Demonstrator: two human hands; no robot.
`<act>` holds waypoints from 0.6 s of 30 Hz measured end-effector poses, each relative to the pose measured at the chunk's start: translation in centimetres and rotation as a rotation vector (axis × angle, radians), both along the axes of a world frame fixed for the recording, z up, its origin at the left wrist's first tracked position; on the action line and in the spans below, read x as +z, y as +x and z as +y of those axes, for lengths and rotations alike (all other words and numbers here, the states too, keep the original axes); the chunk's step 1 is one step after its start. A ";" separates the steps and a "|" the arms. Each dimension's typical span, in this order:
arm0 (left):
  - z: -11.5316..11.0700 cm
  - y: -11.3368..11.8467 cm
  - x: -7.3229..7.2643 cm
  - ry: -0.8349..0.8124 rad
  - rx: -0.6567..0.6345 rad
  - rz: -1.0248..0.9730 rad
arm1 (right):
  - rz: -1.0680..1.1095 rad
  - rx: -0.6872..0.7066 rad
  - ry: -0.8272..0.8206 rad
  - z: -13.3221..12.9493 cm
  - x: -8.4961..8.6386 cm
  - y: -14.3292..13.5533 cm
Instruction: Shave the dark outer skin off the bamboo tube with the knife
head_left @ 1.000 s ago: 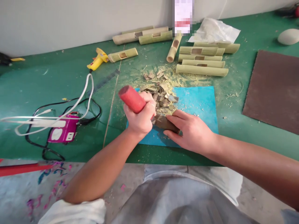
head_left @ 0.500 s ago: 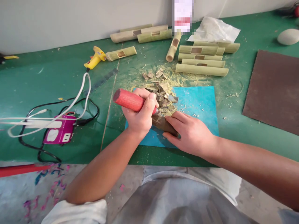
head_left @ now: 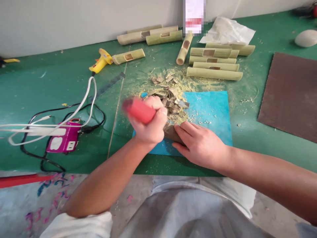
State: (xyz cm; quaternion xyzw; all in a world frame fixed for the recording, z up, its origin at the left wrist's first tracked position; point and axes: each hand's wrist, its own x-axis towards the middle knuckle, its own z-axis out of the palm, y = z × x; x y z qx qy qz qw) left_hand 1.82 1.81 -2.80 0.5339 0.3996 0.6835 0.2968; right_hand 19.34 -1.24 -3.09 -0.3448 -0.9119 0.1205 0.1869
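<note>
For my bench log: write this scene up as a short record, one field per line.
Left hand: wrapped around a red handle, whose outer end is blurred; the tool's working end is hidden
Right hand: fingers and thumb on a dark brown piece
Under the hands: blue sheet on a green table
Just beyond: brown chips and yellowish shavings
Far side: bamboo tubes, several with cut openings; crumpled white bag
Left side: yellow glue gun, purple box
Right side: brown mat, whitish rounded object
</note>
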 end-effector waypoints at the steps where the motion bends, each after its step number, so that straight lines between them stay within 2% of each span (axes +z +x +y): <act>1: 0.1 0.1 0.0 0.024 -0.011 -0.004 | 0.001 -0.008 -0.022 0.0 0.0 0.0; 8: 1.0 0.3 -0.7 0.225 0.071 -0.007 | -0.007 -0.027 -0.068 0.2 0.2 0.0; 13: 0.7 0.5 -0.3 0.149 0.079 0.094 | -0.018 -0.025 -0.025 0.1 0.3 -0.1; 18: 0.5 0.0 -0.6 0.189 0.057 0.186 | -0.022 -0.022 -0.015 0.2 0.3 -0.2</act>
